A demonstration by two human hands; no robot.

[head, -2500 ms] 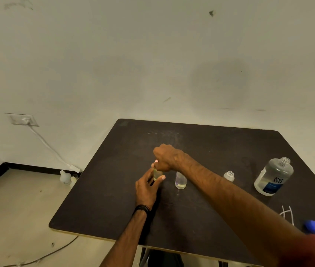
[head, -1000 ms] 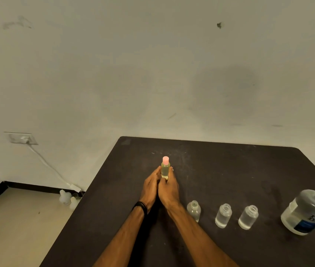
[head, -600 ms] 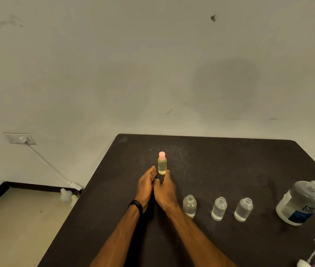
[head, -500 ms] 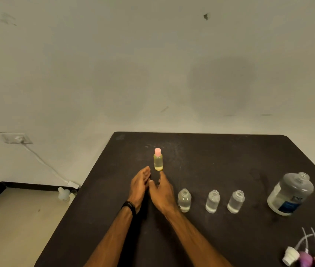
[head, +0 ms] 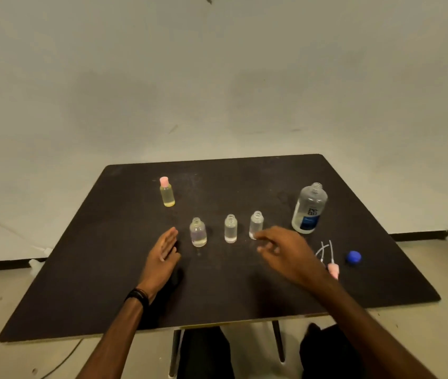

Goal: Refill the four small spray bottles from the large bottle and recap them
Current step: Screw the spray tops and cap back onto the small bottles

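Observation:
A small bottle with a pink cap (head: 167, 192) and yellowish liquid stands alone at the far left of the black table (head: 113, 269). Three uncapped small bottles stand in a row: left bottle (head: 198, 233), middle bottle (head: 230, 229), right bottle (head: 256, 225). The large clear bottle (head: 309, 209) with a blue label stands uncapped at the right. My left hand (head: 163, 254) lies open and empty beside the left bottle. My right hand (head: 285, 251) hovers with loose fingers just in front of the right bottle, holding nothing.
Spray caps with thin white tubes, one pink (head: 332, 268), lie at the right, partly behind my right wrist. A blue cap (head: 353, 257) lies beyond them. Table legs and my dark trousers show below the front edge.
Both hands have let go of the pink-capped bottle and drawn back from it. My right hand has swung rightward toward the caps; the left has settled beside the row of open bottles.

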